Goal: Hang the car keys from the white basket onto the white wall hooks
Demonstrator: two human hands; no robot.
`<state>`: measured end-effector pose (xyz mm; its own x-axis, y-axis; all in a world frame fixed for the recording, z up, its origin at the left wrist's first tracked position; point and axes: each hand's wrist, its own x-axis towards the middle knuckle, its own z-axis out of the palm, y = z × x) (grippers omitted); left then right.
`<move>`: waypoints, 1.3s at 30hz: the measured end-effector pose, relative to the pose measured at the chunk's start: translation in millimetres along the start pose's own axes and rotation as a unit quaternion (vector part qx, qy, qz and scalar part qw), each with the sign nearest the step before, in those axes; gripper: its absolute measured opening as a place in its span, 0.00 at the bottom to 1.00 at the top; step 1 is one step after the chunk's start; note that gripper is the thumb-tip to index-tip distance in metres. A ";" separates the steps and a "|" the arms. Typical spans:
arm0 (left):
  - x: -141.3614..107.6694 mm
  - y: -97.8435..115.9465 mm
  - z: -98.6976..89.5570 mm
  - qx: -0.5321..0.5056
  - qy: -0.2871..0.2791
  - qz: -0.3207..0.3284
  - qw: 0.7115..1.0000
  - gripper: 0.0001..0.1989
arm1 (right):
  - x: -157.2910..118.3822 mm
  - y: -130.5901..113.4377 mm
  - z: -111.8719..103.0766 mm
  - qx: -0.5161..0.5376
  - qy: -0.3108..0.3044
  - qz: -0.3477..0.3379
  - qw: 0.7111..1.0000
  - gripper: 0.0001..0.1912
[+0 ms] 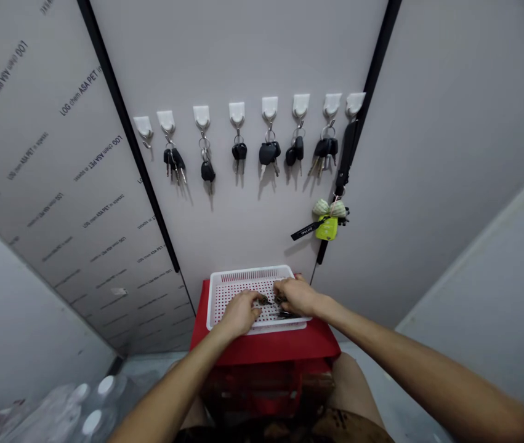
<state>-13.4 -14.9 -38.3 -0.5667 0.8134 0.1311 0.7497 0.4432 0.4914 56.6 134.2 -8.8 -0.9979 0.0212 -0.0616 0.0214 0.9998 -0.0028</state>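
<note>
A white perforated plastic basket [218, 289] rests on a red surface, with dark and metallic keys [284, 314] in its right half. My left hand [242, 312] reaches over the basket's front rim, its thumb and fingers closed on small keys [264, 301] near the middle. Close beside it on the right, my right hand [297, 295] has its fingers curled down and closed on keys, partly hidden under the hand. Fine details of what the fingertips hold are too small to tell.
Several white hooks [237, 112] line the wall ahead, most carrying black-headed key bunches [269, 152]. A black lanyard [347, 154] with a yellow-green key case [327, 228] hangs at the right. Below is a red covered stool or box [271, 347]. Plastic bottles [104, 387] stand at lower left.
</note>
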 end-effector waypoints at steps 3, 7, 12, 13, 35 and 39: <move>8.2 2.2 1.3 0.025 -0.017 0.013 0.999 0.20 | 1.0 -1.4 -1.1 0.030 0.029 0.016 0.999 0.09; 22.0 7.2 5.3 0.064 -0.036 0.020 0.997 0.19 | 1.7 1.5 -5.6 0.047 0.083 0.023 0.995 0.06; 26.3 2.8 4.3 0.075 -0.035 -0.033 0.996 0.11 | 0.1 9.2 -6.0 0.050 0.116 0.030 0.992 0.05; 25.2 -0.1 1.9 0.069 -0.029 -0.041 0.996 0.11 | -0.4 10.4 -5.2 0.052 0.119 0.032 0.991 0.05; 15.2 -0.7 -19.0 -0.168 0.008 -0.020 0.986 0.10 | 16.0 -20.2 -34.6 0.579 0.183 -0.001 0.795 0.08; 13.2 -0.2 -36.0 -0.247 0.065 -0.052 0.966 0.09 | 14.4 -17.1 -43.7 0.589 0.224 0.018 0.777 0.09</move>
<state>-33.3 -17.8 -5.6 -0.6920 0.7063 0.1493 0.4503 0.2607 0.8540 39.1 117.6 33.9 -0.9113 0.3119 0.2688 -0.1711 0.3070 -0.9362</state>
